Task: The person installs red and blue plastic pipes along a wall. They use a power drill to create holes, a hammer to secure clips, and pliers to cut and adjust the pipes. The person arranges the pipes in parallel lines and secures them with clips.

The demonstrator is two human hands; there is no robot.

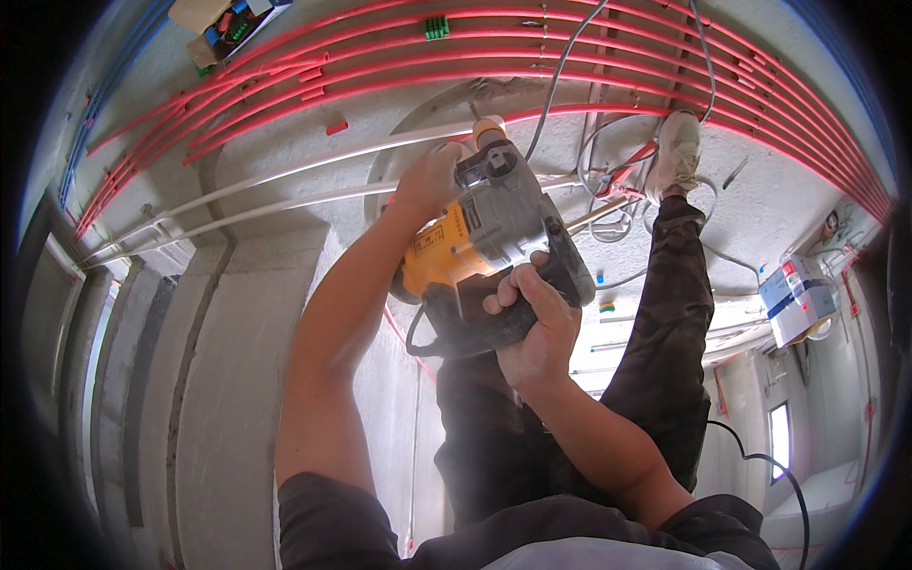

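A yellow and grey rotary hammer drill [499, 223] is held in both hands, tilted, with its chuck end away from me. My left hand [432, 180] is closed round its front part, close behind the chuck; some of its fingers are hidden by the tool body. The fingers of my right hand [537, 328] wrap the black rear handle [484, 332]. A thin bit [475, 112] sticks out of the chuck beside a white pipe [380, 142]. Whether the bit touches any surface I cannot tell.
Several red conduits [380, 90] run in curved rows beyond the drill. Grey cables [560, 81] cross them. My shoe [676, 152] stands by loose cable loops [613, 223]. A white and blue box [796, 294] is at the right, an open carton [201, 19] at the far left.
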